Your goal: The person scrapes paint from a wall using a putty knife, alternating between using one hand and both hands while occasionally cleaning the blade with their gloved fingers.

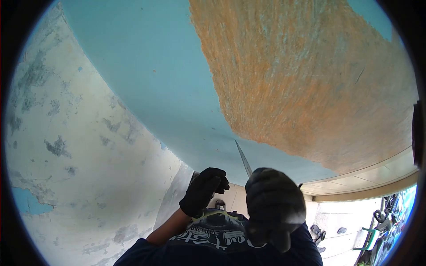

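My right hand [275, 204], in a black glove, is closed in a fist around a thin-bladed tool [243, 157]. The fist hides the handle, and the narrow grey blade slants up and left, its pointed tip overlapping the blue painted wall [177, 106]. Just below and left of the tip, my left hand [206, 190] wears a black glove too. Its fingers are loosely curled, with a gap by the thumb and nothing seen inside. Above both hands, a large rough orange-brown patch [284, 84] breaks the blue paint.
On the left stands a whitish wall [93, 164] with grey stains and blue flecks. A pale ledge [368, 175] curves along the wall's foot at right. Beyond it, dark footwear [317, 232] and a green-framed object [369, 238] lie on the light floor, near a cluttered heap.
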The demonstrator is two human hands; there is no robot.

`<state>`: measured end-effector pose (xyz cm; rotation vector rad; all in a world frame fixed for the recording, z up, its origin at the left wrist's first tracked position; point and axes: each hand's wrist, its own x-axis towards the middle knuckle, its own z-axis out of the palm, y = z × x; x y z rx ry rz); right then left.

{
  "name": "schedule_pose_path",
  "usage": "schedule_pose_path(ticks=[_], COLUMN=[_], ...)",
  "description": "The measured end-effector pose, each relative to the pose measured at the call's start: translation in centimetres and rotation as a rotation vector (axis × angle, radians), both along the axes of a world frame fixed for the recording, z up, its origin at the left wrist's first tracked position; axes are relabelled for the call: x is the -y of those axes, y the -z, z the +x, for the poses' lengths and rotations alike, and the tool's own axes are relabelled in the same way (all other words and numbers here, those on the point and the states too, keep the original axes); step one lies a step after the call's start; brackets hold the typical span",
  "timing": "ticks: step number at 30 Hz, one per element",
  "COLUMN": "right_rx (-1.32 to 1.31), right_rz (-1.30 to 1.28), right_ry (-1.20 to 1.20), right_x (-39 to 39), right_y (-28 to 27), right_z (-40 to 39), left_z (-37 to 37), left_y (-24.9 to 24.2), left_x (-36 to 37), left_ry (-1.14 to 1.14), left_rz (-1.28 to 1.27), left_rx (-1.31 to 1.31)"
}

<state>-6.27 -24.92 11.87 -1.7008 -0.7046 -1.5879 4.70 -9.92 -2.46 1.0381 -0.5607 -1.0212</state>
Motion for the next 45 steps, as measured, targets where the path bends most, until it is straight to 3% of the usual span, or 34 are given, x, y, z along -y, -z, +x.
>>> schedule_pose_path(ticks=[2, 3, 4, 6, 7, 8, 10, 11, 12, 14, 15, 18, 19, 22, 24, 26, 27, 30, 32, 35, 38, 40, 42, 43, 44, 45], right_rx=[-0.104, -0.366, -0.366, 0.084, -0.223, -0.219, -0.176, -0.507, -0.507, -0.202, -0.238, -0.419, -0.190, -0.193, -0.122, -0.097, -0.150, -0.105, -0.246, -0.126, -0.295, -0.357, -0.043, -0.170, -0.168, -0.304], right_rz=[0.141, 0.185, 0.190, -0.023, -0.085, -0.092, 0.196, 0.492, 0.497, -0.048, 0.275, 0.172, 0.070, 0.037, 0.053, 0.303, -0.057, 0.074, 0.104, 0.039, 0.098, 0.132, 0.066, -0.015, -0.023, 0.202], right_ry=[0.058, 0.065, 0.062, -0.006, -0.073, -0.071, 0.057, 0.072, 0.071, 0.004, 0.146, -0.050, 0.034, 0.081, 0.011, 0.104, 0.061, 0.107, 0.013, 0.129, 0.002, -0.049, 0.009, -0.179, -0.177, -0.024], right_x=[-1.9, -2.0, -1.5, 0.1, 1.0, 0.3, -2.6, -3.7, -2.7, -0.1, -2.5, -1.2, -1.3, -1.0, -1.8, -3.5, -0.2, -1.9, -1.9, -1.4, -1.3, -1.5, -1.1, 0.2, -0.6, -2.6], right_y=[-1.2, -3.1, -2.2, -0.2, -1.4, -2.2, -2.4, -3.1, -2.3, -1.2, 0.1, -1.6, -2.0, -0.9, -1.5, -1.8, -1.5, -1.9, -2.1, -0.9, -1.6, -1.0, 0.8, 0.6, -0.3, -1.6], right_z=[-1.4, -3.5, -2.4, 1.2, -0.3, -0.6, -2.2, -4.7, -4.4, -1.8, -2.2, -4.3, -2.4, -1.9, -1.6, -2.1, -0.7, -0.9, -2.1, -1.7, -3.3, -2.6, 0.1, 0.1, -0.6, -2.2], left_z=[0.2, 0.1, 0.0, 0.0, 0.0, 0.2, 0.3, 0.3, 0.3, 0.3, 0.4, 0.4, 0.4, 0.7, 0.7, 0.7, 0.7, 1.0, 1.0, 0.7, 0.9, 0.9, 1.1, 1.2, 1.3, 1.2], left_y=[-0.2, -0.4, -0.5, -0.3, -0.3, -0.3, -0.3, -0.3, -0.3, -0.4, -0.6, -1.0, -1.0, 0.0, -0.3, -0.7, -0.9, -0.8, -0.5, -0.4, -0.4, -0.2, 0.3, 0.4, 0.3, 0.1], left_x=[0.3, 0.2, 0.1, 0.0, 0.1, 0.3, 0.1, -0.1, 0.0, 0.1, 0.3, 0.2, 0.1, 0.2, 0.3, 0.2, 0.3, 0.6, 0.3, 0.3, 0.4, 0.3, 0.0, 0.2, 0.5, 0.5], left_ry=[0.012, 0.008, 0.006, 0.007, 0.009, 0.010, 0.049, 0.047, 0.036, 0.032, 0.024, 0.025, 0.031, 0.059, 0.062, 0.061, 0.064, 0.081, 0.089, 0.065, 0.053, 0.044, 0.051, 0.059, 0.060, 0.063], left_rz=[-0.007, 0.000, 0.008, 0.028, 0.040, 0.033, 0.023, 0.030, 0.018, 0.001, 0.025, 0.046, 0.040, -0.004, 0.006, 0.019, 0.052, 0.032, 0.000, 0.016, 0.051, -0.012, 0.008, 0.019, 0.011, 0.005], left_rx=[0.038, -0.008, -0.055, -0.044, -0.033, -0.029, -0.044, -0.046, -0.031, -0.015, -0.009, 0.002, 0.005, 0.004, 0.015, 0.019, 0.010, 0.017, 0.021, -0.002, 0.058, -0.044, -0.030, -0.009, -0.006, 0.000])
